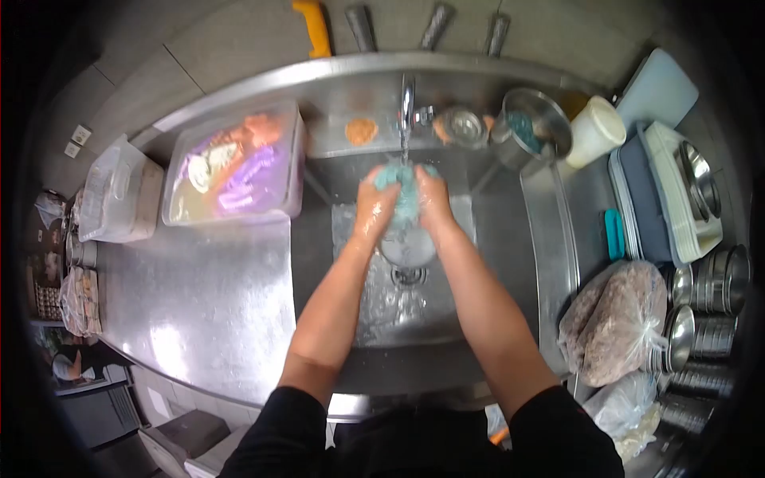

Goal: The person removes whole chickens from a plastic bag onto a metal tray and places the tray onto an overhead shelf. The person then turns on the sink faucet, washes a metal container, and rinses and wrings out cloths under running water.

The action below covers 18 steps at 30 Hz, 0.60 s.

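Under the running tap (408, 103), a wet light-teal cloth (407, 201) is bunched between my two hands. My left hand (374, 209) grips its left side, fingers curled over it. On the other side my right hand (433, 199) is closed round the cloth, its fingers partly hidden. Both hands are wet and above the steel sink (506, 263). A pale round shape (408, 248), perhaps a bowl, shows below the cloth, near the drain (409, 276).
Left stands a clear tub (291, 171) with purple and orange items in liquid. Behind right are a steel pot (550, 103) and a white container (599, 127). Bagged goods (617, 323), a teal sponge (613, 234) and stacked steel bowls (721, 279) crowd the right. Knife handles (319, 32) hang behind.
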{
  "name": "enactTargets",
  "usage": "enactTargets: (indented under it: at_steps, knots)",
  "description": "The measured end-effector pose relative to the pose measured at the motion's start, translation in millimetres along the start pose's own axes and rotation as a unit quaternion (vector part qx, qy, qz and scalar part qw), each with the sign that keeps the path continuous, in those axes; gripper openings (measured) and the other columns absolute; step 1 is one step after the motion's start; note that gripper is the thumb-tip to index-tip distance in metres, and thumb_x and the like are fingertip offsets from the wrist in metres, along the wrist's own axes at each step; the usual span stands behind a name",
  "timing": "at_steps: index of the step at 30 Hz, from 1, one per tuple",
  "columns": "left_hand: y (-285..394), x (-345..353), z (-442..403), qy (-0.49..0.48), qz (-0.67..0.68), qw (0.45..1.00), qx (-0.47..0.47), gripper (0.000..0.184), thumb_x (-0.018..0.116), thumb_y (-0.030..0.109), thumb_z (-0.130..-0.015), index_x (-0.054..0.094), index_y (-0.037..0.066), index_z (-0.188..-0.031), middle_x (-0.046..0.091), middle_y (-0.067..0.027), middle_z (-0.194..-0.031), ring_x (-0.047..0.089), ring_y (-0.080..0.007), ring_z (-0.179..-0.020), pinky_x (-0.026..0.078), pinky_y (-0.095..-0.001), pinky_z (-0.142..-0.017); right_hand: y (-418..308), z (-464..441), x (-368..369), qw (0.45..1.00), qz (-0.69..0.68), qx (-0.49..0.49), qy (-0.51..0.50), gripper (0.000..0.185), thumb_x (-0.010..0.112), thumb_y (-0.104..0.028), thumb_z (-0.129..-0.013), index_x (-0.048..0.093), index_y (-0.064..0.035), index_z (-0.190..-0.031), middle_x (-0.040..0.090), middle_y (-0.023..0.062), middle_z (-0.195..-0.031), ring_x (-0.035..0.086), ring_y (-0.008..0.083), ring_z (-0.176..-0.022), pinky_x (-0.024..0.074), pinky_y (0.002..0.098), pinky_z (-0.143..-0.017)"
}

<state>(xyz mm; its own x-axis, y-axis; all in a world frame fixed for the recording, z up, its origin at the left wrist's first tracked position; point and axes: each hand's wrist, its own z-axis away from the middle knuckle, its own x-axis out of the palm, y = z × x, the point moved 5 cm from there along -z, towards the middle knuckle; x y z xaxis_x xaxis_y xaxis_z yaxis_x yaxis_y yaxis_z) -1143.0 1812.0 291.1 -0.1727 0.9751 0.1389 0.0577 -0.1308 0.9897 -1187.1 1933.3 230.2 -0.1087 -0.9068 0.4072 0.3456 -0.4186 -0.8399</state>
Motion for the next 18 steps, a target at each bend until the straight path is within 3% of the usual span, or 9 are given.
enactTargets:
  at_steps: [2,8,10,18]
  knots:
    - [-5.7,-0.4,0.0,0.035,0.029,0.999,-0.015,0.021,0.056,0.000,-0.075,0.061,-0.001,-0.096,0.061,-0.0032,-0.083,0.055,-0.0095,-0.075,0.046,-0.0255,-0.068,10.3,-0.5,-1.1,0.999,0.006,0.043,0.004,0.019,0.055,-0.020,-0.089,0.061,-0.0025,-0.092,0.061,0.0057,-0.082,0.061,0.0177,-0.073,0.0505,0.0339,-0.065]
    - [-6.3,1.7,3.0,0.042,0.083,0.995,-0.042,0.024,0.056,0.001,-0.075,0.060,0.000,-0.098,0.060,-0.0024,-0.085,0.056,-0.0112,-0.077,0.046,-0.0253,-0.069,-2.8,5.0,9.9,0.999,0.028,0.013,0.011,0.023,0.053,-0.021,-0.090,0.059,-0.0001,-0.096,0.062,0.0088,-0.085,0.062,0.0196,-0.074,0.0513,0.0358,-0.068]
    - [-5.4,2.4,3.4,0.041,0.080,0.995,-0.046,0.024,0.056,0.000,-0.075,0.060,0.000,-0.098,0.060,-0.0023,-0.085,0.056,-0.0111,-0.076,0.046,-0.0252,-0.069,0.5,2.5,5.7,0.999,-0.026,-0.007,0.025,0.023,0.062,-0.020,-0.082,0.063,0.0033,-0.083,0.062,0.0075,-0.078,0.058,0.0170,-0.067,0.0463,0.0344,-0.060]
    - [-2.4,4.6,10.4,0.016,0.079,0.995,-0.060,0.030,0.054,0.001,-0.078,0.058,0.000,-0.108,0.060,-0.0041,-0.094,0.057,-0.0131,-0.084,0.046,-0.0259,-0.075,-11.3,12.3,7.4,0.999,0.011,-0.009,0.034,0.028,0.062,-0.022,-0.082,0.063,0.0049,-0.088,0.063,0.0087,-0.081,0.059,0.0181,-0.068,0.0465,0.0347,-0.062]
